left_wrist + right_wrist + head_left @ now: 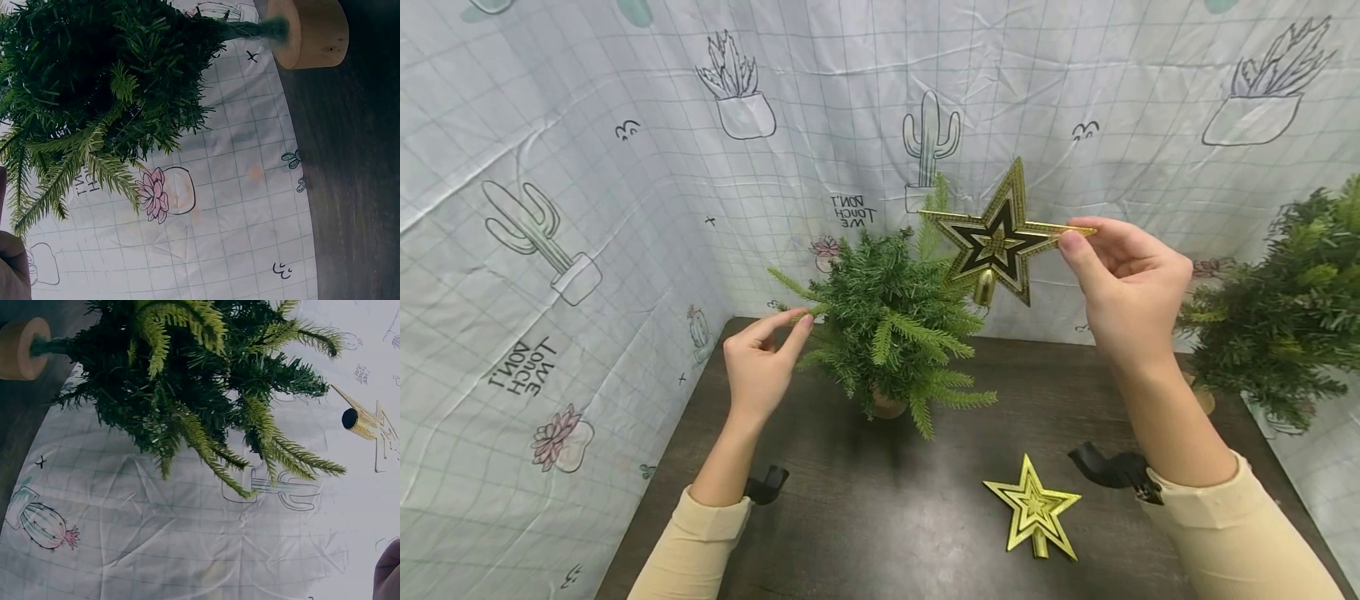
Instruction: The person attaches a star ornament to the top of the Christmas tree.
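Reaching in from the lower corners of the head view, your cream sleeves (1240, 533) came nearest, a black band (767, 485) showing at each wrist. Between them, right of centre in the lower frame, a loose gold star (1036, 505) lay face up on the dark counter (880, 533), its socket toward you. Your right hand (1131, 292), right of centre, pinched one point of the held star (998, 239) between thumb and fingers; that star was raised at the upper right of the tree, socket downward. You could not tell whether it touched the greenery. Your left hand (767, 354), left of centre, had thumb and forefinger closed on the tip of a light green branch (44, 197). Mid-frame, the small tree (868, 283) stood upright on its round wooden base (887, 406). A second tree (1292, 308) filled the right edge. Behind everything hung a pale gridded curtain (827, 75) printed with potted cacti and mirrored lettering.
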Motion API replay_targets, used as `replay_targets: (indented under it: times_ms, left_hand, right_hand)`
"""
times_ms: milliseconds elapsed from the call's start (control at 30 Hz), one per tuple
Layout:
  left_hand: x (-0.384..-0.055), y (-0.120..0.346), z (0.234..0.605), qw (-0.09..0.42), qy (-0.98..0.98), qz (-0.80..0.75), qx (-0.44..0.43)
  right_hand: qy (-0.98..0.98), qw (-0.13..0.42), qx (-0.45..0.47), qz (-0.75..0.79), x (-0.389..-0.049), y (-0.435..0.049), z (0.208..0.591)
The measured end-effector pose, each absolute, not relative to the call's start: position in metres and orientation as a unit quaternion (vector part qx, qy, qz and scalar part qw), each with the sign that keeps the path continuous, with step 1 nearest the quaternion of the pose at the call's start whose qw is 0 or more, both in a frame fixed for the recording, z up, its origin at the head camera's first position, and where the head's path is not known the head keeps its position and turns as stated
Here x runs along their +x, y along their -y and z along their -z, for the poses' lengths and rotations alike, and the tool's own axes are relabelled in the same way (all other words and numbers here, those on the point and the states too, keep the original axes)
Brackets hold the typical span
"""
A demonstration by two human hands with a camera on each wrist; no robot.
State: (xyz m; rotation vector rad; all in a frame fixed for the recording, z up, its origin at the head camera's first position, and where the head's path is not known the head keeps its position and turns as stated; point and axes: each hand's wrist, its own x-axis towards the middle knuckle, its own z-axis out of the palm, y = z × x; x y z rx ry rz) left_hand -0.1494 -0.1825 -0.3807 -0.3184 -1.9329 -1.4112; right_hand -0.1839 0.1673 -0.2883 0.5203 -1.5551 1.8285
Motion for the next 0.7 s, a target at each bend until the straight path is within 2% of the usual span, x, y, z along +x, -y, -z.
replay_targets:
  times_ms: [167,467,700]
  left_hand:
    - [-0.149,0.182,0.380,0.354,0.746,0.549,-0.126]
    - [-0.149,0.181,0.379,0.355,0.746,0.550,-0.122]
    - [-0.149,0.181,0.379,0.358,0.747,0.546,-0.123]
  right_hand:
    - [0.583,0.325,0.208,-0.715,-0.187,-0.165,0.286]
    - [0.603,0.339,0.222,-0.687,-0.195,-0.160,0.281]
    - [0.588,0.324,0.226,-0.706,-0.201,-0.153,0.275]
